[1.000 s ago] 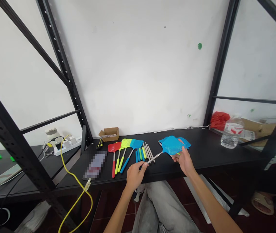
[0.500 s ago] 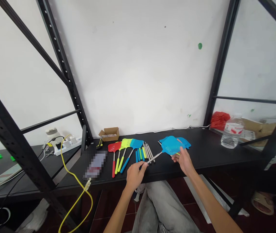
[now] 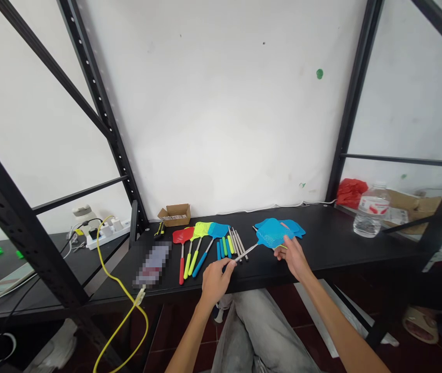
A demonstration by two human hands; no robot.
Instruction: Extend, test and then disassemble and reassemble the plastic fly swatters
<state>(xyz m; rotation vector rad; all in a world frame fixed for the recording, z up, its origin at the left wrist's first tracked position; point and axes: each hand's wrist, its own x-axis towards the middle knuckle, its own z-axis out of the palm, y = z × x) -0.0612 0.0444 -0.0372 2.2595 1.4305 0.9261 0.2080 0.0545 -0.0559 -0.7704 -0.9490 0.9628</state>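
Between my two hands is a blue fly swatter (image 3: 270, 233) with a metal rod and a mesh head, tilted over the table. My left hand (image 3: 216, 278) is closed around the lower end of its rod, where the fingers hide the tip. At the head's right edge, my right hand (image 3: 293, 257) pinches the rim with thumb and fingers. More blue swatter heads (image 3: 295, 227) lie behind it, partly covered. To the left are loose coloured handle sleeves (image 3: 224, 247) and several bare metal rods (image 3: 238, 241). Beside them lie a red swatter (image 3: 182, 237), yellow-green swatters (image 3: 202, 229) and another blue swatter (image 3: 218, 230).
A phone (image 3: 154, 263) on a yellow cable (image 3: 122, 285) lies at the left. Behind it are a small cardboard box (image 3: 175, 215) and a black-and-yellow tool (image 3: 160, 230). A water bottle (image 3: 371, 211) stands at the right. Black rack posts (image 3: 349, 103) flank the black table (image 3: 333, 243).
My right hand has shifted slightly left along the blue swatter's head, and the head has moved a little left with it. My left hand stays nearly still on the rod.
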